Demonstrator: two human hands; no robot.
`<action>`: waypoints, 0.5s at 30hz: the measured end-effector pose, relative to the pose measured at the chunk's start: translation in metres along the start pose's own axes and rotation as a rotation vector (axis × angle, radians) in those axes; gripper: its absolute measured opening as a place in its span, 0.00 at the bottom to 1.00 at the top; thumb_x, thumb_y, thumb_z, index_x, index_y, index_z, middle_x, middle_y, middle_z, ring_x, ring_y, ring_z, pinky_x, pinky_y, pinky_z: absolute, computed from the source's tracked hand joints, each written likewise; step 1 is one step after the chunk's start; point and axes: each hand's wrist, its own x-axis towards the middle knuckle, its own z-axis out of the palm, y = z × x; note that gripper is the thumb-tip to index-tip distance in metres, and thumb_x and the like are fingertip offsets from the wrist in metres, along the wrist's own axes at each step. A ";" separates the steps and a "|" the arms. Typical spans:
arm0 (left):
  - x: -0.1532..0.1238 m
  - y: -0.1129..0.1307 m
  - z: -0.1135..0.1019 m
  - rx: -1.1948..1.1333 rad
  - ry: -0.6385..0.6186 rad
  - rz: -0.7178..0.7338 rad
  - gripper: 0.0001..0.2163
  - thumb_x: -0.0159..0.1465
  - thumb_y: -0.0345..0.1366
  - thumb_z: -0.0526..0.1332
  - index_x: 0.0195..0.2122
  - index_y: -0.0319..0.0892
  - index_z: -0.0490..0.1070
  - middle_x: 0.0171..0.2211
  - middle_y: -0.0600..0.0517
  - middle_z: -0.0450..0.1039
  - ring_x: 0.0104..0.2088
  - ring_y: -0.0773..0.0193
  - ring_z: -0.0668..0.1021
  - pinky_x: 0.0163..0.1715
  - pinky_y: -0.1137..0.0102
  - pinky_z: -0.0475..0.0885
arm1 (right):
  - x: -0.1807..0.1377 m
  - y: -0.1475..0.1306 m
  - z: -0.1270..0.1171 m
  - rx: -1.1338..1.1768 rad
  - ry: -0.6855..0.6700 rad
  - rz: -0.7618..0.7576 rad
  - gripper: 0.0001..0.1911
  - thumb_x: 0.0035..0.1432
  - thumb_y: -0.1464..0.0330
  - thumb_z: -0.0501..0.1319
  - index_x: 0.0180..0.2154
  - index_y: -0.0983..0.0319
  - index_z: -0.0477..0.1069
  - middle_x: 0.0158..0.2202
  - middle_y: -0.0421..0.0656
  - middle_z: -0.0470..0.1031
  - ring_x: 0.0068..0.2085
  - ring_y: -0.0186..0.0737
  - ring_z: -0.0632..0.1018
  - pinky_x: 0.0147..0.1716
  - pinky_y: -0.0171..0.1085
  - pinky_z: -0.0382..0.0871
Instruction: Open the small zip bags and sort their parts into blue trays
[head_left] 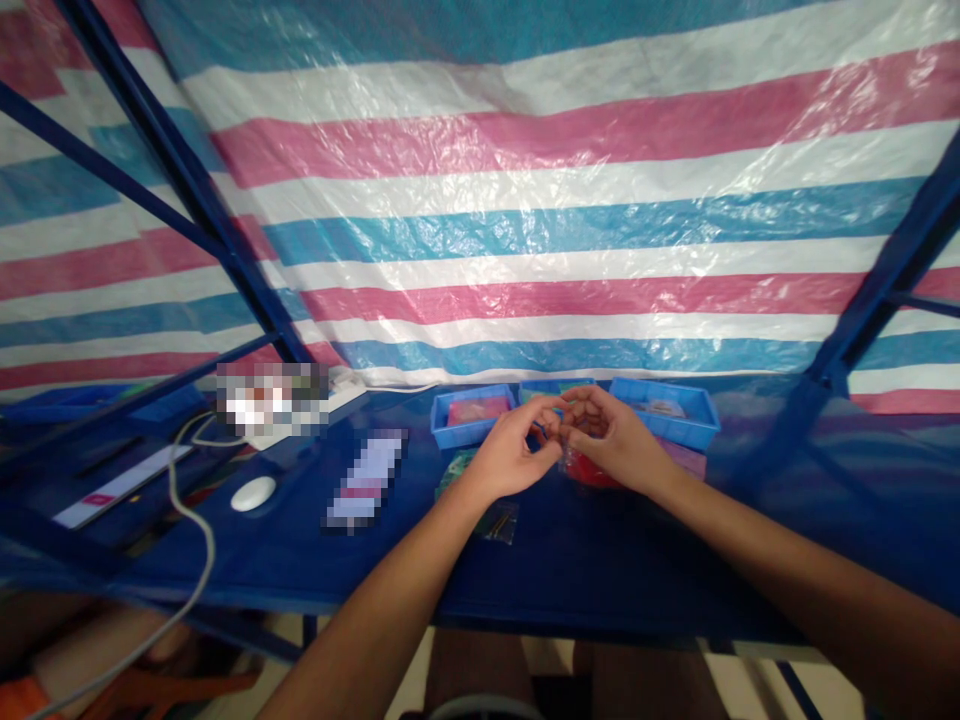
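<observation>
Striped plastic sheeting (555,230) in blue, white and pink hangs behind a blue surface (600,590). At left, a white cable (208,545) droops over the front edge, near a white oval object (253,493); a pixelated rectangle (367,480) lies further right. Next comes a blue bin (454,438) with something pink inside, then a green packet (454,472) and a clear packet (499,525) beside the left hand (514,455). Its curled fingers meet those of the right hand (619,440); whether they pinch anything small, I cannot tell. Red material (592,470) sits just below the right hand, partly hidden. Rightmost, a pink packet (686,459) lies before another blue bin (694,432).
</observation>
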 end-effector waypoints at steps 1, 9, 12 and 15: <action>0.000 0.000 0.001 0.011 0.005 0.005 0.21 0.63 0.25 0.61 0.58 0.43 0.71 0.38 0.52 0.75 0.38 0.62 0.79 0.43 0.68 0.74 | 0.000 0.000 0.000 0.016 -0.009 0.005 0.19 0.59 0.70 0.66 0.51 0.56 0.67 0.38 0.39 0.78 0.38 0.40 0.81 0.42 0.41 0.75; 0.000 0.002 -0.002 0.114 0.039 0.059 0.22 0.62 0.26 0.62 0.58 0.43 0.71 0.42 0.49 0.77 0.42 0.59 0.79 0.43 0.66 0.74 | 0.000 -0.007 0.000 0.057 -0.015 0.030 0.21 0.55 0.69 0.67 0.50 0.56 0.68 0.38 0.38 0.77 0.38 0.39 0.80 0.44 0.40 0.75; 0.000 0.003 -0.001 0.110 0.047 0.069 0.22 0.61 0.26 0.62 0.57 0.43 0.72 0.42 0.48 0.79 0.40 0.60 0.79 0.42 0.67 0.74 | 0.000 -0.008 0.000 0.034 -0.056 0.025 0.21 0.54 0.70 0.66 0.50 0.56 0.68 0.36 0.36 0.75 0.35 0.38 0.78 0.41 0.39 0.74; 0.000 0.005 0.001 0.083 0.039 0.061 0.23 0.61 0.25 0.62 0.58 0.42 0.71 0.40 0.49 0.79 0.40 0.61 0.80 0.43 0.67 0.74 | -0.001 -0.009 -0.001 -0.001 -0.116 0.034 0.20 0.54 0.71 0.66 0.49 0.56 0.68 0.35 0.36 0.74 0.33 0.37 0.76 0.38 0.38 0.72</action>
